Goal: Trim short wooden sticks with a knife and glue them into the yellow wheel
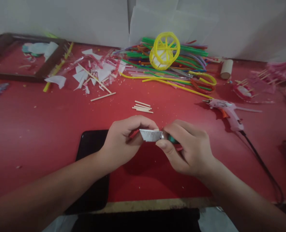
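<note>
My right hand point(188, 146) is closed around a craft knife with a green handle, most of it hidden by the fingers. The knife's wide, slanted metal blade point(150, 135) points left, towards my left hand point(125, 138). Behind the blade, the fingers of my left hand are curled in; whatever they grip is hidden. Both hands are above the red table point(130, 180), near its front edge. Just beyond them lie several short wooden sticks point(143, 107) in a small bunch. Farther left are longer wooden sticks point(103, 96).
A black tablet-like slab point(92, 180) lies under my left forearm. To the right rests a pink glue gun point(226, 112) with a black cord. Pipe cleaners point(193, 50), a yellow wheel-shaped piece point(167, 48), paper scraps point(106, 71), a brown frame point(17, 77) and a cardboard tube point(227, 69) line the back.
</note>
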`<state>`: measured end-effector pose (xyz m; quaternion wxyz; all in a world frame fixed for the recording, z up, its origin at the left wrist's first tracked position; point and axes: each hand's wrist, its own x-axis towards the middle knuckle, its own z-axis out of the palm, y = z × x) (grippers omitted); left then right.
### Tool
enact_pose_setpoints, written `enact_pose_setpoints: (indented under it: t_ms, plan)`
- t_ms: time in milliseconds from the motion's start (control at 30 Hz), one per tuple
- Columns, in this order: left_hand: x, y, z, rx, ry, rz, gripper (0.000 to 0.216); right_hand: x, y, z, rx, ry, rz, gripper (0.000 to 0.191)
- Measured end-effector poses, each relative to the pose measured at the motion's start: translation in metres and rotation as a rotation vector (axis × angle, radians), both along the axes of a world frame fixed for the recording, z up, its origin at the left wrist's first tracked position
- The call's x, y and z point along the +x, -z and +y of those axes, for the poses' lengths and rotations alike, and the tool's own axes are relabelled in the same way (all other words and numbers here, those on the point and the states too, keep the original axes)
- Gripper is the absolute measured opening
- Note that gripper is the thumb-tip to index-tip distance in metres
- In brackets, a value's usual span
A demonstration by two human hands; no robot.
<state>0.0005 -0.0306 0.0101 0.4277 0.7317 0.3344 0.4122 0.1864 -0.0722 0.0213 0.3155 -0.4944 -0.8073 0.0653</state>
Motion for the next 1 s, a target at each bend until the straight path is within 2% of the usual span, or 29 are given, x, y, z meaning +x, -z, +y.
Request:
enact_pose_setpoints:
  t_ms: [533,1000]
  plan:
    - [0.001,-0.0016,-0.0005,-0.033,-0.015,0.003,0.025,-0.0014,-0.0004,-0.0003,0.026,0.02,-0.047,0.035]
    - [-0.0016,-0.0008,-0.0047,0.051,0.02,-0.059,0.029,-0.003,-0.0043,-0.0024,0.059,0.005,-0.015,0.035]
